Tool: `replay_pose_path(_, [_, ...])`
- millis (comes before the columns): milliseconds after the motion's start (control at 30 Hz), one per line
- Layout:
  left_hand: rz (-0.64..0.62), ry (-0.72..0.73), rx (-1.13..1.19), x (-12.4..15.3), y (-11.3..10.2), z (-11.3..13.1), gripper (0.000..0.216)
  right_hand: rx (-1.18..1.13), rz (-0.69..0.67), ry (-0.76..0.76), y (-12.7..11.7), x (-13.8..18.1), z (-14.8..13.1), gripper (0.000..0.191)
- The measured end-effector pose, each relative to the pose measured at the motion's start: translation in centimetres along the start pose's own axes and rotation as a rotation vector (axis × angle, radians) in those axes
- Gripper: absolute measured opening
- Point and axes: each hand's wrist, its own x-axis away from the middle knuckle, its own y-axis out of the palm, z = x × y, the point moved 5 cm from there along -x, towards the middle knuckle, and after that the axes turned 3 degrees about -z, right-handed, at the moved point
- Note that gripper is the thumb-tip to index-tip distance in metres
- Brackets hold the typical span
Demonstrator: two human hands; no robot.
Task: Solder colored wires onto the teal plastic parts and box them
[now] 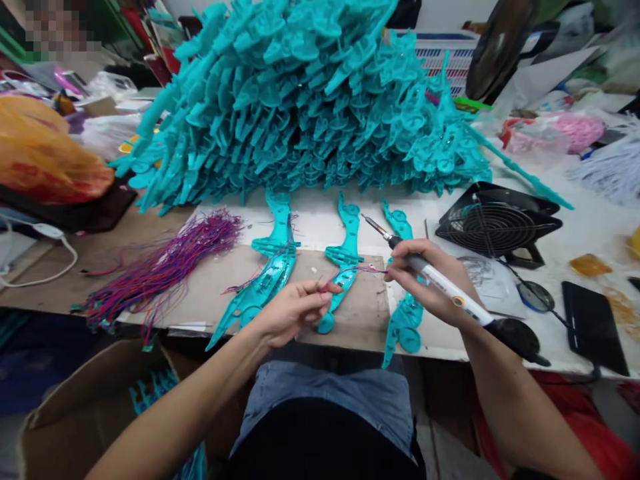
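Note:
My left hand [295, 308] is closed in a pinch on a thin red and blue wire [356, 270] above the middle teal plastic part [344, 257]. My right hand [425, 280] grips a white soldering iron [450, 288], tip pointing up and to the left, and its fingertips also touch the wire's other end. Three teal parts lie side by side on the bench: the left one [265, 273], the middle one, and the right one [406, 320] partly under my right hand.
A tall heap of teal plastic parts [300, 100] fills the back of the bench. A bundle of red and blue wires [160, 267] lies at left. A black fan [493, 227] and a black phone [593, 327] sit at right. A cardboard box [90, 407] stands below left. An orange bag [45, 153] is at far left.

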Motion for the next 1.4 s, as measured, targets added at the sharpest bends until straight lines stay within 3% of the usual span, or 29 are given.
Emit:
replay_pose_path(133, [0.147,0.132,0.101,-0.6,-1.9,0.8,0.031,0.117,-0.086,-0.091,1.6,-0.8,0.1,0.019])
replay_pose_path(333, [0.136,0.199,0.133,-0.8,-3.5,1.3,0.027,0.287,-0.168,-0.246,3.4,-2.2,1.2,0.015])
replay_pose_path(500, [0.15,0.104,-0.178,-1.2,-4.2,1.4,0.03,0.594,-0.28,-0.389,3.7,-5.5,1.9,0.017])
replay_pose_path(667, [0.273,0.016,-0.39,-3.8,-4.6,0.0,0.033,0.689,-0.427,-0.51,7.1,-9.5,5.3,0.023])
replay_pose_path(733, [0.302,-0.047,-0.315,-4.8,-4.8,-1.4,0.036,0.601,-0.382,-0.486,8.2,-9.4,7.1,0.02])
replay_pose_path(800, [0.303,-0.102,-0.191,-5.4,-4.8,-2.9,0.038,0.469,-0.239,-0.383,8.4,-8.0,8.3,0.016])
replay_pose_path(900, [0.245,-0.151,-0.032,-5.5,-4.2,-4.5,0.039,0.266,-0.043,-0.144,7.5,-4.2,8.7,0.014])
replay_pose_path(967, [0.199,-0.171,0.0,-5.4,-3.6,-5.0,0.04,0.185,-0.02,-0.044,7.2,-1.4,8.1,0.016])
replay_pose_path(1133, [0.193,-0.109,-0.143,-5.3,-2.9,-4.2,0.037,0.038,0.033,0.069,7.2,2.5,6.7,0.022])
replay_pose_path(1233, [0.158,-0.083,-0.26,-5.5,-2.6,-3.6,0.029,-0.079,0.088,0.105,7.8,3.0,6.7,0.026])
replay_pose_path(1400, [0.136,0.056,-0.483,-5.7,-2.3,-2.9,0.02,-0.076,0.094,0.099,8.9,3.2,6.9,0.025])
